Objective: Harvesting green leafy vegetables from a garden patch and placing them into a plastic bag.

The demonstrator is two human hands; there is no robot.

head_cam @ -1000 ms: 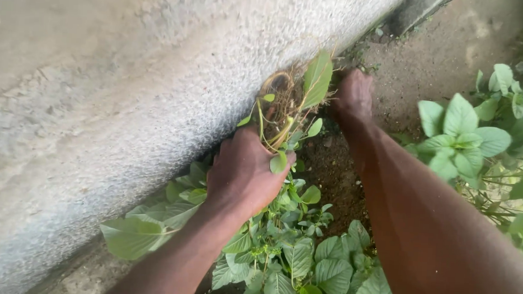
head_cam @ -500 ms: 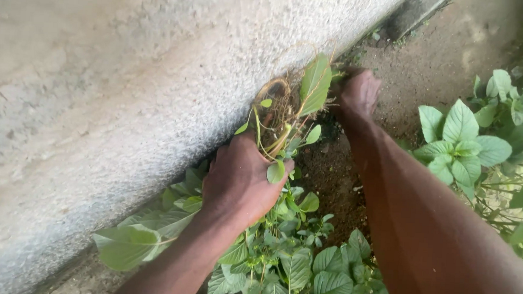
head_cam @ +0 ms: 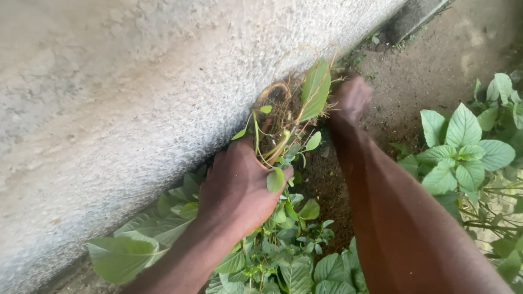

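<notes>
My left hand [head_cam: 235, 187] is closed tight round a bunch of pulled weeds [head_cam: 284, 121], fingers wrapped on the stems w/ the thumb side facing the wall. The bunch sticks up out of the fist: pale tangled roots [head_cam: 279, 100] at the top, a few small leaves and one bigger green leaf [head_cam: 315, 87] next to them. The bunch sits right against the rough grey concrete wall [head_cam: 128, 80], approx. mid-frame, just above the strip of soil.

My right hand [head_cam: 350, 101] is further out, down at the bare dirt [head_cam: 433, 60] near the foot of the wall, just right of the roots. It's blurred and I see only its back, so I can't tell if the fingers are apart or gripping anything. The forearm runs back toward me across the lower right.

Below the left hand, more leafy weeds [head_cam: 291, 268] are rooted in the ground, incl. one big pale leaf [head_cam: 118, 256] lying by the wall base. On the right, a clump of broad-leaved green plants [head_cam: 464, 148] stands well apart from both hands.
</notes>
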